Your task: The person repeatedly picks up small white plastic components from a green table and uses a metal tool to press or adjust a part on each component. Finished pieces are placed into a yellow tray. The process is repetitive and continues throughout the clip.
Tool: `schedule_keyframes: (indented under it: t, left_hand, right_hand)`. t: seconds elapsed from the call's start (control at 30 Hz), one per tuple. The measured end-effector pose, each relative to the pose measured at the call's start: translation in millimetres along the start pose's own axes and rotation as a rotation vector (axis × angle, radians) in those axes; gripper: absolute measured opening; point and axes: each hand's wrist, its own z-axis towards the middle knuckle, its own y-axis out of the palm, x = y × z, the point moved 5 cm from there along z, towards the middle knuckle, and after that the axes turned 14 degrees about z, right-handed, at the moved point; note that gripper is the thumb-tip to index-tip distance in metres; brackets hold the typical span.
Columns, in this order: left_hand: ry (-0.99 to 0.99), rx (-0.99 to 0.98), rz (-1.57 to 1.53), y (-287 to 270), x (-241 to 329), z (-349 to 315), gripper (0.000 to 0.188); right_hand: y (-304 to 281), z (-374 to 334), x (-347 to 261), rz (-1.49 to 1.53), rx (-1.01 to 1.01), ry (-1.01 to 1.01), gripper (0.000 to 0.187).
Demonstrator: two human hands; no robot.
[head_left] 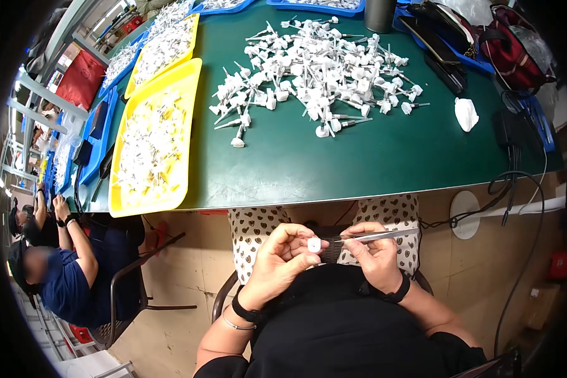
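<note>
Above my lap, in front of the table's edge, my left hand (280,257) pinches a small white plastic part (314,244) between thumb and fingers. Its squarish white face with a dark centre spot shows. My right hand (375,257) is closed round slim metal tweezers (390,234), whose tips point left toward the white part. Whether the tips touch it, I cannot tell. On the table lies a loose pile of similar white parts with thin metal stems (321,69).
The green table (264,170) carries a yellow tray (146,205) of small parts at left, with more yellow and blue trays behind. A crumpled white tissue (465,114), a dark cylinder (379,16) and cables (513,176) are right. A seated co-worker (75,271) works at left.
</note>
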Motion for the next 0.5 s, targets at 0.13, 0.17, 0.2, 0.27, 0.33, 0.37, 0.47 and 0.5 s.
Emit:
schedule_keyframes:
  t: [0.13, 0.17, 0.2, 0.27, 0.33, 0.37, 0.47, 0.5]
  left_hand:
    - [-0.053, 0.08, 0.053, -5, -25, 2, 0.031]
    - [-0.06, 0.093, 0.04, -9, -32, 3, 0.03]
    - [-0.055, 0.089, 0.059, -11, -39, 4, 0.028]
    - [-0.048, 0.09, 0.1, -13, -47, 6, 0.024]
    - [-0.063, 0.122, 0.108, -10, -50, 6, 0.016]
    - [-0.064, 0.13, 0.16, -10, -51, 6, 0.015]
    - [0.031, 0.166, 0.31, -8, -49, 8, 0.011]
    - [0.05, 0.175, 0.387, -9, -50, 8, 0.012]
  right_hand:
    - [2, 1, 1, 0.003, -0.023, 0.009, 0.018]
    - [3, 2, 2, 0.004, -0.046, 0.01, 0.019]
    - [2, 1, 1, 0.005, -0.069, 0.011, 0.021]
    - [3, 2, 3, 0.01, -0.103, 0.015, 0.022]
    - [6, 3, 2, 0.017, -0.119, 0.02, 0.021]
    - [9, 4, 1, 0.095, -0.072, 0.034, 0.021]
    - [13, 6, -1, 0.027, -0.125, -0.042, 0.02]
    - [14, 7, -1, 0.03, -0.126, -0.049, 0.021]
